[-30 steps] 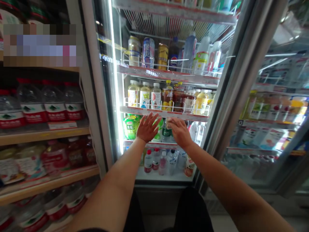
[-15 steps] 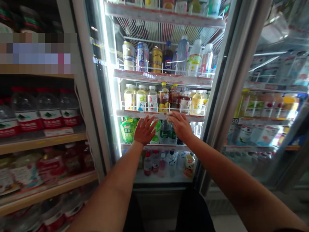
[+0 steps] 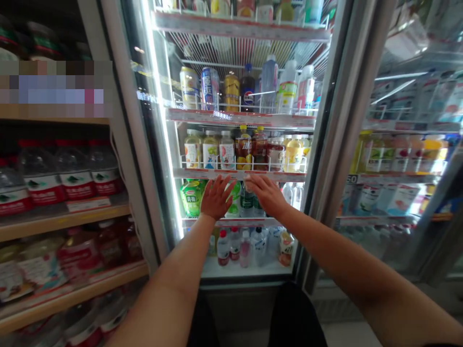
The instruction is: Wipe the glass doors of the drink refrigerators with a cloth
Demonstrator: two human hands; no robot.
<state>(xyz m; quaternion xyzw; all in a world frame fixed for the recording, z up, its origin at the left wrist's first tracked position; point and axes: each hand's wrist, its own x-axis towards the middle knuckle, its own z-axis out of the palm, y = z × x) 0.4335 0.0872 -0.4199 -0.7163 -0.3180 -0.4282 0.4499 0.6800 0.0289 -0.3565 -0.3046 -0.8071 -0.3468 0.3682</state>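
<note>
I am reaching into an open drinks fridge. My left hand (image 3: 216, 198) is open with fingers spread, in front of the green bottles on the second shelf from the bottom. My right hand (image 3: 266, 193) is beside it, fingers curled over the top of a clear bottle with a green label (image 3: 247, 205) standing on that shelf. A large green bottle (image 3: 191, 197) stands left of my left hand. Both hands sit just under the shelf rail with red price strips (image 3: 285, 177).
Shelves above carry juice bottles (image 3: 211, 150) and cans (image 3: 210, 89). Small bottles (image 3: 235, 246) stand on the bottom shelf. The open glass door (image 3: 398, 144) hangs at the right. Wooden shelves (image 3: 72, 217) at the left carry large water bottles (image 3: 74, 176).
My head has tilted down slightly, so the fridge sits lower in view. My right hand has moved a little left and up along the green-labelled bottle's top. The left hand stays spread.
</note>
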